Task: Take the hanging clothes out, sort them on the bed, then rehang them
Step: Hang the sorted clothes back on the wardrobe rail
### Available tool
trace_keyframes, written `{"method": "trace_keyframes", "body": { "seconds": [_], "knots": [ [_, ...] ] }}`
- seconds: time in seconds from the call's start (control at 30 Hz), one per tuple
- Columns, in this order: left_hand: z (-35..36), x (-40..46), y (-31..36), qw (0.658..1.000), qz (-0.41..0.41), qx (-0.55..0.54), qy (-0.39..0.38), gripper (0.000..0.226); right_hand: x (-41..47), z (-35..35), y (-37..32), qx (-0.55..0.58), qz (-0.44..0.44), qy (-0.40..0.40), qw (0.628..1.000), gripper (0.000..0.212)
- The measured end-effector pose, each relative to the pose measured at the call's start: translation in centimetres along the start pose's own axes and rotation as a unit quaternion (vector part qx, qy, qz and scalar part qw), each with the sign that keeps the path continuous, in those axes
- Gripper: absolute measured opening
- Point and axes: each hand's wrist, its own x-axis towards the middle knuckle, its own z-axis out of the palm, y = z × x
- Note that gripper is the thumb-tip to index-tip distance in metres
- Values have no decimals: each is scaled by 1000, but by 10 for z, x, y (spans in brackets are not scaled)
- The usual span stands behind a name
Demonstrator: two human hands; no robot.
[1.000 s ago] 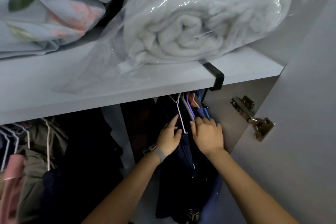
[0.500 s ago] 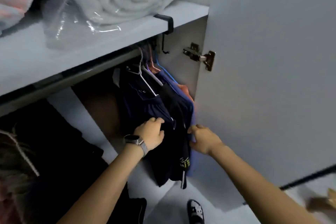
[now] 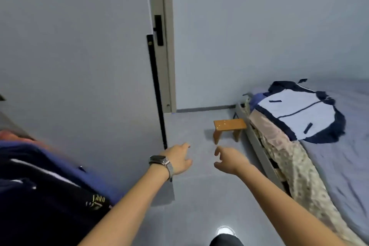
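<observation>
Both hands, left hand and right hand, hang empty and loosely curled between dark clothes and the bed.

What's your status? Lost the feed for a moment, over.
Both hands empty, left hand and right hand open over the floor. Dark clothes at lower left, a jacket on the bed. Small stool beside the bed.

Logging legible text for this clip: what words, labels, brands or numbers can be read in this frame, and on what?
Nothing can be read for certain.
Gold print on the dark garment at lower left: blurred, unreadable.
Watch on the left wrist: face dark, no digits visible.
White and navy jacket on the bed: no lettering visible.
</observation>
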Motion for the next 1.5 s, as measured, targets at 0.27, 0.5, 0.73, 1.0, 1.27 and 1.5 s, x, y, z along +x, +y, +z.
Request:
{"method": "trace_keyframes", "body": {
  "seconds": [0.27, 0.5, 0.73, 1.0, 1.27, 1.5],
  "knots": [
    [42, 108, 196, 989, 119, 42, -79, 55, -51, -38, 220, 83, 157, 43, 983, 47],
    [75, 188, 338, 972, 146, -126, -137, 55, -91, -59, 372, 213, 284, 136, 925, 51],
    [61, 311, 366, 974, 127, -103, -154, 47, -26, -69, 458, 277, 351, 99, 889, 43],
    [34, 469, 388, 968, 136, -126, -170, 39, 127, -121, 515, 401, 399, 81, 820, 27],
    [9, 590, 403, 968, 112, -113, -194, 34, 217, -146, 581, 487, 450, 78, 745, 16],
    [12, 712, 450, 966, 98, -121, -205, 31, 315, -169, 691, 492, 484, 77, 720, 16]
  ]
}}
